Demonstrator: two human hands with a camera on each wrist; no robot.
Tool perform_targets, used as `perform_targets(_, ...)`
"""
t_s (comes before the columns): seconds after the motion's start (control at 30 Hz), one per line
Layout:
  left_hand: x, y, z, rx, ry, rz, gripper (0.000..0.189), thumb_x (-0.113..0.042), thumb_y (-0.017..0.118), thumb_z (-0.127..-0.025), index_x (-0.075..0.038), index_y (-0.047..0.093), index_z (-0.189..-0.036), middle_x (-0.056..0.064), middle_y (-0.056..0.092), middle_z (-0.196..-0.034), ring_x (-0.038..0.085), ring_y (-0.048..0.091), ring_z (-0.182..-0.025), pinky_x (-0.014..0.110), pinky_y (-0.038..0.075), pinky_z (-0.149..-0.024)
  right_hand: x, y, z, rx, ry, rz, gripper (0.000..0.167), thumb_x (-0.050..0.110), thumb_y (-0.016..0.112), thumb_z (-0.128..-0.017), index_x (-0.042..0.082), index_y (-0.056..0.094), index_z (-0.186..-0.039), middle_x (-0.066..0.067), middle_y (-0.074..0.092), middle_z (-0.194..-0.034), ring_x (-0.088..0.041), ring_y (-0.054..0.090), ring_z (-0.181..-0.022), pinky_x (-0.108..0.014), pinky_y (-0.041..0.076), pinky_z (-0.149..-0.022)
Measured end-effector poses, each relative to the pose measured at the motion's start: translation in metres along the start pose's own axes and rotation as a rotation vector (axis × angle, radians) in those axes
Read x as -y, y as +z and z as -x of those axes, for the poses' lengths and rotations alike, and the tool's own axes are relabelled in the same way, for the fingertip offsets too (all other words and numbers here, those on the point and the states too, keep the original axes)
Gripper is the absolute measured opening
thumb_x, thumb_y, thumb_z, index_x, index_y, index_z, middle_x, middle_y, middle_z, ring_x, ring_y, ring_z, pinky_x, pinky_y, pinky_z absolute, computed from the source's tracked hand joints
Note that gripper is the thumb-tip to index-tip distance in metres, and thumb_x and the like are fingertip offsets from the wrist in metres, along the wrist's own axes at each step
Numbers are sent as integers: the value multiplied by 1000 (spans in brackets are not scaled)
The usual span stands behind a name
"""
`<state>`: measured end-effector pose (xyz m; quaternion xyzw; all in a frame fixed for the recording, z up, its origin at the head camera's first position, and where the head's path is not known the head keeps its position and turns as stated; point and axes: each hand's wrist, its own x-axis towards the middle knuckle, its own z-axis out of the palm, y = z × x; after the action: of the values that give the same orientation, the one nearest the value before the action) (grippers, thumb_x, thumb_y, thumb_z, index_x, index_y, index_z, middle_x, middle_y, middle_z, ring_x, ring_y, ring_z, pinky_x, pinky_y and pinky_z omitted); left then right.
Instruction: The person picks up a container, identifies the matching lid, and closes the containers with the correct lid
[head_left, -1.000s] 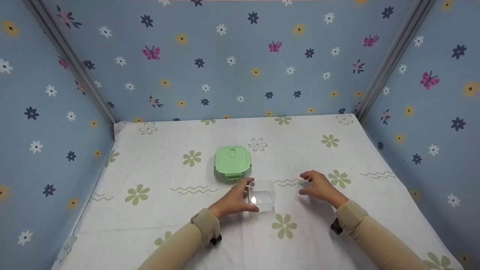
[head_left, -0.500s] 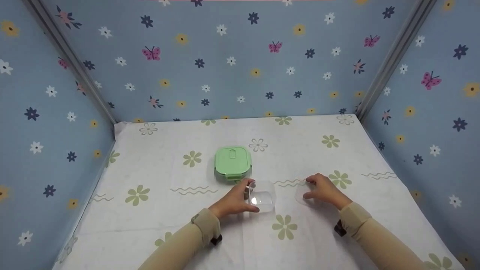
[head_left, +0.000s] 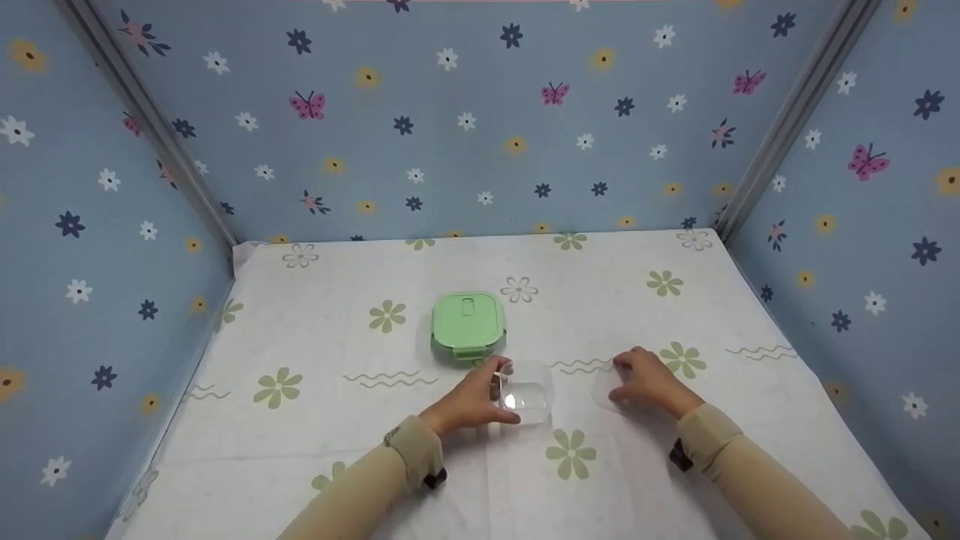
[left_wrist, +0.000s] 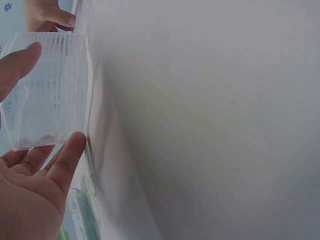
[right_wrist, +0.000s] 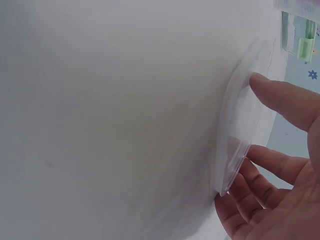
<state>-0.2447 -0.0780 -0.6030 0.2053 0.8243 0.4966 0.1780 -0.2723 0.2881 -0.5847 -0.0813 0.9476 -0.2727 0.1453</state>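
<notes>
A clear plastic container (head_left: 531, 394) rests on the cloth at mid-table, held by my left hand (head_left: 466, 401) with thumb and fingers on opposite sides. In the left wrist view its ribbed see-through walls (left_wrist: 50, 95) show between the thumb and fingertips. To the right, my right hand (head_left: 651, 382) grips a flat clear lid (head_left: 604, 386) by its edge. The right wrist view shows the thumb on the upper face of this lid (right_wrist: 245, 110), with fingers along its rim, low over the cloth. A green-lidded lunch box (head_left: 469, 322) sits just behind the left fingertips.
A white tablecloth (head_left: 315, 300) with green flowers and wavy lines covers the table. Blue patterned walls (head_left: 480, 112) enclose its back and both sides, with grey metal posts (head_left: 795, 120) at the back corners.
My right hand has moved slightly right and its fingers have closed on the clear lid's edge. The left hand and the container have stayed in place.
</notes>
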Motion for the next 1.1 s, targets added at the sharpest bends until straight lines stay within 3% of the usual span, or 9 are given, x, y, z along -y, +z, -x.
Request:
perform_targets(0.27,-1,0,0,-6,-4,1,95,-25,98,-81,-10,43,-156,13,55,-152,29,60,-126,50,48,-114,-2,-1,-4,24,51,-39,68,14,92,-84,-8,62,-141,-24,63,-134,-41,59,-129,-59,45,-119)
perform_targets(0.57,0,0,0,-5,7,1,92,-22,98,-81,-6,43,-153,15,55,-150,29,60,-124,50,49,-111,0,-2,-1,21,44,-8,69,14,94,-82,-11,62,-138,-27,64,-129,-40,60,-120,-60,46,-114)
perform_targets(0.87,-2,1,1,-2,6,4,92,-22,97,-82,-6,43,-154,16,54,-153,35,59,-133,52,48,-115,-1,0,0,-39,9,37,67,16,96,-80,-12,65,-131,-24,65,-120,-38,62,-113,-58,52,-106)
perform_targets(1.1,-3,0,0,-5,0,-16,93,-23,97,-82,-6,43,-155,15,54,-154,34,60,-132,53,48,-116,-1,-1,2,-79,-38,0,61,13,97,-79,-9,65,-126,-22,66,-118,-38,63,-112,-58,52,-104)
